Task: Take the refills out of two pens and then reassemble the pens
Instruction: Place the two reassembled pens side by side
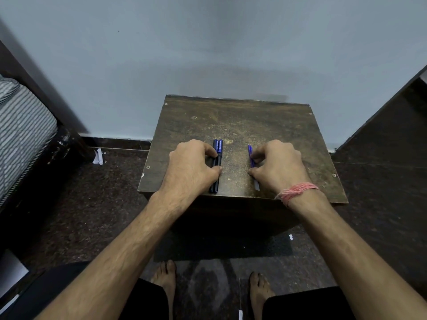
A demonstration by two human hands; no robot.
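Observation:
Two dark blue pens (pixel 217 153) lie side by side on a small worn wooden table (pixel 254 121), running front to back. My left hand (pixel 191 167) rests on the table with its thumb and fingertips closed on the pens' middle. To the right lie thin blue refills (pixel 251 155) with a pale end near the front edge; how many there are I cannot tell. My right hand (pixel 277 167) pinches the refills between thumb and fingers and hides part of them. A pink thread band (pixel 297 191) circles my right wrist.
The table stands against a pale blue wall (pixel 208 54). A bed with a striped mattress (pixel 20 135) is at the left, dark furniture (pixel 392 125) at the right. My bare feet (pixel 164 280) stand on the dark floor, which has paper scraps (pixel 98 157).

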